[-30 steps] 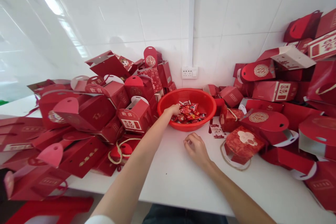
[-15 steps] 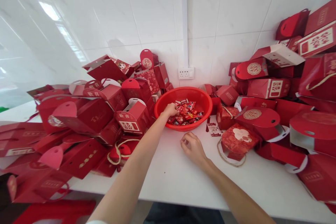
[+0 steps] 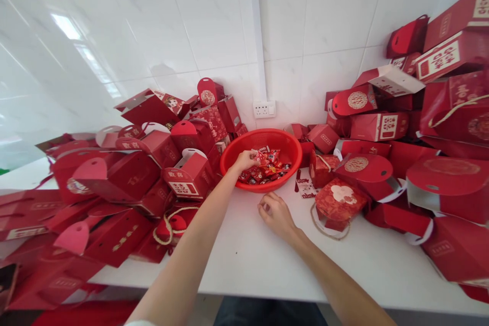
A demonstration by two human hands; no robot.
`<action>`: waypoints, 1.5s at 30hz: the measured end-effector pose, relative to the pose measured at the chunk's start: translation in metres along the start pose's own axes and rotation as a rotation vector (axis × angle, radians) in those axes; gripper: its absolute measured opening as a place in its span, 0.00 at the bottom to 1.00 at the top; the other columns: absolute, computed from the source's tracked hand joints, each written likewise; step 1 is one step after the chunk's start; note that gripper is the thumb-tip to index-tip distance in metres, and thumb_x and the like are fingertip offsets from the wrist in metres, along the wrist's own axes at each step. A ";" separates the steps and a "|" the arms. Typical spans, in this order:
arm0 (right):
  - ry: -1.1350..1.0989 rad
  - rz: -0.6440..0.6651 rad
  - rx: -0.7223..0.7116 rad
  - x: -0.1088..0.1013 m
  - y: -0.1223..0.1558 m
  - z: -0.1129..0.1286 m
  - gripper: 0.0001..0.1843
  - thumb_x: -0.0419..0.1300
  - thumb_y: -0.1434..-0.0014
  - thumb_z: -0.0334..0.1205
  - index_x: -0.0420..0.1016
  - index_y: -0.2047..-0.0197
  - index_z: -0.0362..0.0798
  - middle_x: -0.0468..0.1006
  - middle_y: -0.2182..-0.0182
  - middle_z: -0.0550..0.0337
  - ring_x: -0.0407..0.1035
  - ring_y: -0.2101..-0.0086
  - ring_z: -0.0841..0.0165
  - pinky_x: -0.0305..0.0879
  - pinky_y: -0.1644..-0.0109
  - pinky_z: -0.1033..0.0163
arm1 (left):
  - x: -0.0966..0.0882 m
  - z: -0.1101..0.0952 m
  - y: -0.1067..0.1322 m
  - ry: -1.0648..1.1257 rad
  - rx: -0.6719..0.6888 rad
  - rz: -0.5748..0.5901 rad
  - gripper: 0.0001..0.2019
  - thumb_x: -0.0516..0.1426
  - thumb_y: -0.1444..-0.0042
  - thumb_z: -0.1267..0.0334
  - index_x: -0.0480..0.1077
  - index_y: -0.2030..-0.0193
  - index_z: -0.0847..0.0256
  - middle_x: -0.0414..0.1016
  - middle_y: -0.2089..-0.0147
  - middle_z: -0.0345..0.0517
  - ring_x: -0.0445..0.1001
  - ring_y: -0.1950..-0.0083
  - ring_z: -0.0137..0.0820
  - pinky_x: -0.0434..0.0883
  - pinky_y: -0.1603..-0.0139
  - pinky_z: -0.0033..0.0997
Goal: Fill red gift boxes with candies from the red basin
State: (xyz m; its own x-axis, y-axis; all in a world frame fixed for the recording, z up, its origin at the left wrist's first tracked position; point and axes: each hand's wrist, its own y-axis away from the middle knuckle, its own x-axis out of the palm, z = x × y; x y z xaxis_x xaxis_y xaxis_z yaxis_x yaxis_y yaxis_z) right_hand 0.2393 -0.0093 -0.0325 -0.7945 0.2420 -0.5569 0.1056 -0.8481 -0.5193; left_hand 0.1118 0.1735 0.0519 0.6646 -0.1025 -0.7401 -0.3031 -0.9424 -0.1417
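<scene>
My left hand (image 3: 245, 161) reaches into a red plastic basket (image 3: 294, 164). Its fingers are pinched on a pinkish wrapped candy (image 3: 261, 156) at the top of the pile. Several other small candies in red and dark wrappers (image 3: 273, 169) lie around it inside the basket. My right hand (image 3: 275, 215) rests on the white table (image 3: 244, 270) just in front of the basket. Its fingers are curled in toward the thumb, and nothing shows between them.
Red gift boxes are heaped at the left (image 3: 114, 173) and stacked higher at the right (image 3: 385, 127). A floral box with a rope handle (image 3: 340, 201) sits near my right forearm, beside a flat printed card (image 3: 306, 188). A wall socket (image 3: 264, 109) is behind the basket.
The view has shifted slightly, moving the whole scene a little to the left. My left fingers have drawn up on a pinkish candy, which shows more now. My right hand keeps its place.
</scene>
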 end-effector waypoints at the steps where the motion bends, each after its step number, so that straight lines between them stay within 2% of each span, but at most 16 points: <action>1: 0.001 0.003 -0.001 0.000 0.000 0.001 0.09 0.58 0.41 0.28 0.69 0.71 0.49 0.75 0.69 0.60 0.70 0.71 0.67 0.62 0.61 0.61 | 0.000 0.000 0.000 0.021 0.011 0.000 0.11 0.69 0.57 0.64 0.77 0.67 0.65 0.74 0.74 0.36 0.72 0.66 0.31 0.67 0.61 0.28; 8: 0.008 0.033 -0.020 -0.002 0.001 0.008 0.09 0.58 0.41 0.28 0.69 0.70 0.49 0.75 0.68 0.60 0.70 0.70 0.67 0.62 0.59 0.60 | 0.002 -0.002 -0.001 0.168 0.103 0.043 0.18 0.69 0.59 0.51 0.72 0.78 0.64 0.68 0.79 0.36 0.65 0.72 0.27 0.63 0.68 0.28; 14: 0.008 0.042 -0.043 0.001 0.003 0.010 0.08 0.57 0.41 0.28 0.69 0.70 0.49 0.76 0.67 0.60 0.69 0.70 0.68 0.61 0.58 0.60 | 0.001 0.000 -0.003 0.266 0.168 -0.001 0.20 0.68 0.59 0.47 0.70 0.78 0.63 0.66 0.79 0.36 0.63 0.74 0.26 0.60 0.70 0.28; 21: -0.004 0.023 -0.085 0.000 0.007 0.012 0.08 0.56 0.39 0.29 0.69 0.69 0.49 0.76 0.66 0.59 0.69 0.70 0.67 0.63 0.58 0.60 | -0.002 0.001 -0.002 0.367 0.192 -0.040 0.19 0.68 0.59 0.48 0.72 0.72 0.62 0.72 0.76 0.38 0.69 0.72 0.30 0.66 0.69 0.29; 27: -0.018 -0.049 -0.111 -0.007 0.010 0.020 0.07 0.56 0.39 0.30 0.70 0.67 0.49 0.77 0.64 0.58 0.70 0.67 0.65 0.64 0.59 0.60 | -0.005 -0.004 0.005 0.410 0.215 -0.063 0.20 0.69 0.61 0.48 0.68 0.77 0.60 0.71 0.76 0.37 0.69 0.71 0.29 0.67 0.65 0.30; 33: -0.060 -0.098 -0.110 -0.010 0.008 0.020 0.07 0.56 0.38 0.29 0.70 0.67 0.50 0.77 0.65 0.58 0.70 0.67 0.66 0.65 0.60 0.61 | -0.005 -0.005 0.011 0.472 0.220 -0.069 0.23 0.71 0.64 0.48 0.65 0.79 0.61 0.68 0.78 0.36 0.66 0.74 0.26 0.64 0.68 0.28; 38: -0.105 -0.153 -0.120 -0.012 0.006 0.019 0.08 0.55 0.36 0.29 0.69 0.67 0.50 0.76 0.67 0.60 0.71 0.67 0.67 0.67 0.61 0.62 | -0.006 -0.009 0.019 0.546 0.246 -0.081 0.24 0.70 0.60 0.48 0.62 0.79 0.60 0.64 0.78 0.33 0.64 0.74 0.26 0.64 0.69 0.27; 41: -0.104 -0.231 -0.171 -0.016 0.003 0.020 0.07 0.55 0.35 0.29 0.70 0.63 0.51 0.77 0.65 0.59 0.73 0.63 0.67 0.68 0.59 0.62 | -0.008 -0.012 0.023 0.653 0.260 -0.087 0.21 0.71 0.59 0.49 0.65 0.76 0.60 0.68 0.76 0.35 0.68 0.71 0.27 0.67 0.65 0.29; 45: -0.002 -0.372 -0.231 -0.027 -0.011 0.020 0.08 0.56 0.34 0.30 0.72 0.55 0.51 0.78 0.59 0.55 0.73 0.57 0.63 0.69 0.51 0.56 | -0.009 -0.018 0.028 0.777 0.258 -0.001 0.19 0.72 0.58 0.51 0.72 0.68 0.62 0.77 0.68 0.41 0.74 0.66 0.31 0.72 0.57 0.33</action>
State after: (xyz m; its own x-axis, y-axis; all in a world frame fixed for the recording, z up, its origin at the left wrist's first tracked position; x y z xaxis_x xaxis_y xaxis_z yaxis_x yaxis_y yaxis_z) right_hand 0.2471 -0.0164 0.0010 -0.8047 0.5100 -0.3038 -0.0566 -0.5754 -0.8159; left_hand 0.1096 0.1423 0.0664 0.9200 -0.3822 -0.0863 -0.3866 -0.8493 -0.3595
